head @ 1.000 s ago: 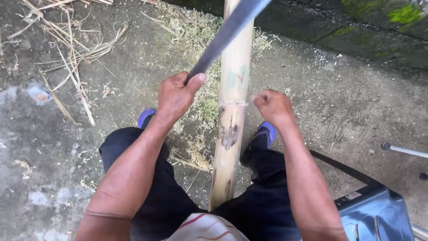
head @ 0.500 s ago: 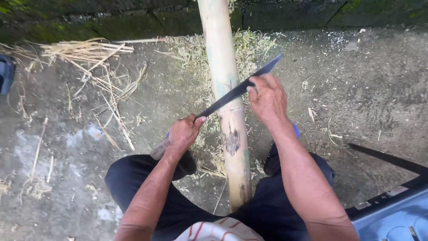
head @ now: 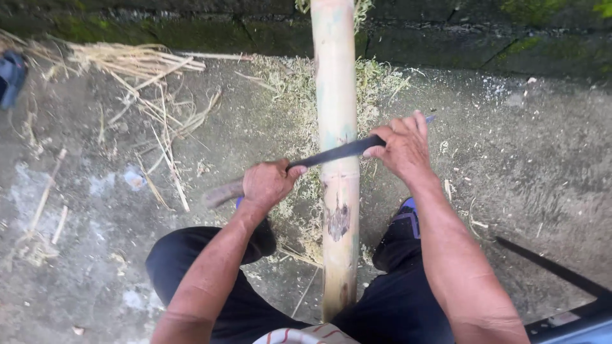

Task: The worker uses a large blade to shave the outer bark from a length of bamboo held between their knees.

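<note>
Left hand (head: 268,185) fist-clamped on machete's wooden handle (head: 223,193). Right hand (head: 401,148), fingers curled, presses the dark flat blade (head: 331,153) crosswise on the pale, smooth bamboo pole (head: 336,114), which runs between the knees over rough concrete floor (head: 542,172); dry strips (head: 140,70) left.

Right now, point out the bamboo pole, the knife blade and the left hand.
bamboo pole (head: 336,95): head view, bare upper stem.
knife blade (head: 331,153): head view, dark flat across the pole.
left hand (head: 268,185): head view, knuckles around the handle.

Dark blade (head: 331,153) lying crosswise on pale bamboo pole (head: 336,127).
</note>
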